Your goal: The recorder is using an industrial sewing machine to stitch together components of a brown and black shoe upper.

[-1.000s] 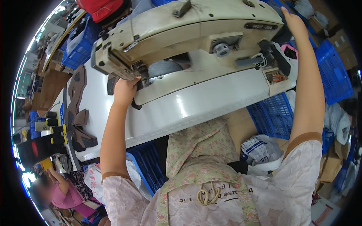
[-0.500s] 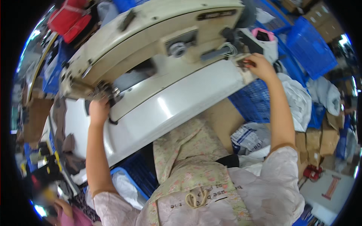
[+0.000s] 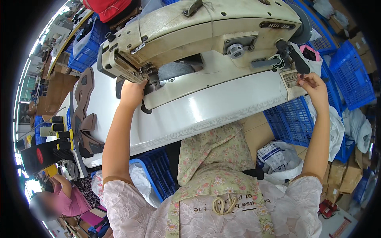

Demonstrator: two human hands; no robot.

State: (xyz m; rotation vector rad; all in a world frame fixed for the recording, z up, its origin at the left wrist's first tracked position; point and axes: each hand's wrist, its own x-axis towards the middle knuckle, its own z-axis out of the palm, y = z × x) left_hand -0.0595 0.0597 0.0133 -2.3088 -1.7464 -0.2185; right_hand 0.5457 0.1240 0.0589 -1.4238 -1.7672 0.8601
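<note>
A cream industrial sewing machine (image 3: 178,43) stands on a white table (image 3: 174,119) in front of me. My left hand (image 3: 133,94) is at the needle end, next to the presser foot (image 3: 155,81); its fingertips are hidden behind the needle parts, so what they hold does not show. At the machine's right end my right hand (image 3: 315,88) pinches a small dark knob beside the slotted metal plate (image 3: 292,80). Brown cut fabric pieces (image 3: 84,111) lie on the table's left side.
Thread spools (image 3: 59,135) stand left of the table. Blue crates (image 3: 287,121) sit at the right, and another blue crate (image 3: 158,170) is under the table's front edge. Beyond the left side a person in pink (image 3: 73,198) sits. White sacks (image 3: 278,156) lie below right.
The view has shifted, so the machine now appears higher and further right. Both hands stay at the same ends of the machine; the left hand sits slightly lower beside the needle parts.
</note>
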